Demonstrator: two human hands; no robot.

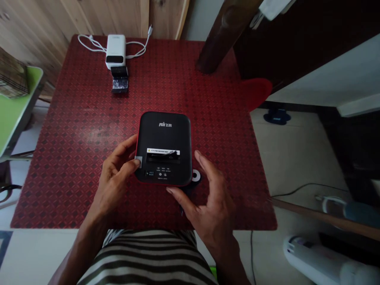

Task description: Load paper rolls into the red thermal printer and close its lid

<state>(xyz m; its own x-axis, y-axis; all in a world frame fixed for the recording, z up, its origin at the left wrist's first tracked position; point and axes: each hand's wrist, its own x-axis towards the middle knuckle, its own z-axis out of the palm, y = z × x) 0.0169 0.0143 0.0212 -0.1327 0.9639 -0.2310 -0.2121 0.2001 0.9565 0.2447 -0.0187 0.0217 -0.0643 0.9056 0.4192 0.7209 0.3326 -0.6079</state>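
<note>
Left hand (114, 178) gripping black Feie printer (163, 130) edge; right hand (209, 202) spread beside.

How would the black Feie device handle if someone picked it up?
Probably stiff: the black Feie device has a moulded, rounded shell. Its smooth face may be slippery. It seems light, since the left hand supports it at one edge.

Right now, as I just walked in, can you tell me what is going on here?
A person is handling a black FEIE device on a red patterned table. The left hand grips its left edge, its fingers reaching a small grey tab. The open right hand is close to the lower right corner. Farther away lie a white box, a white cable and a black object.
</note>
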